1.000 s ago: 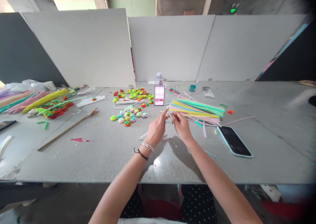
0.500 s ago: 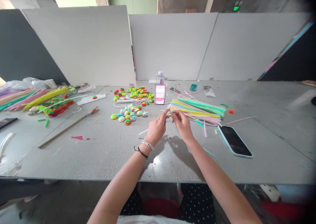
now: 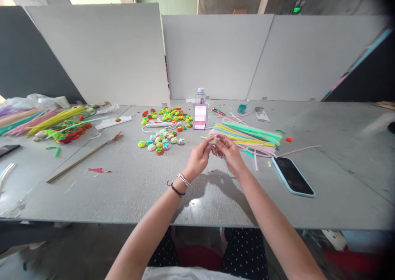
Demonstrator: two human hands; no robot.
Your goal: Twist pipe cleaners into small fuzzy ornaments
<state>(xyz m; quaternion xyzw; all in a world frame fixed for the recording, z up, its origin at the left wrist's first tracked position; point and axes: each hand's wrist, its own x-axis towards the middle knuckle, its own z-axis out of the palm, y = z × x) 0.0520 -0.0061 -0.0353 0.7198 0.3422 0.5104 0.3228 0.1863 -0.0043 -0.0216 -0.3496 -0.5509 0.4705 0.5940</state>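
My left hand (image 3: 199, 157) and my right hand (image 3: 230, 151) meet above the middle of the grey table, fingertips pinched together. Between them is something small and pale, mostly hidden by the fingers. Just beyond and to the right of the hands lies a bundle of coloured fuzzy sticks (image 3: 247, 135), yellow, green and pink. To the left of the hands sits a group of small pastel fuzzy pieces (image 3: 162, 140), with yellow, red and green pieces (image 3: 175, 114) behind them. A phone with a lit screen (image 3: 200, 117) stands upright against a bottle (image 3: 200, 96).
A phone in a light blue case (image 3: 293, 176) lies at the right. On the left are a wooden stick (image 3: 83, 158), red and green pieces (image 3: 70, 132) and more long fuzzy sticks (image 3: 58, 119). Grey panels (image 3: 216, 58) stand behind the table.
My right hand's fingers have curled in closer over my left fingertips. The pale stick by my left wrist and the blue one by my right forearm no longer show.
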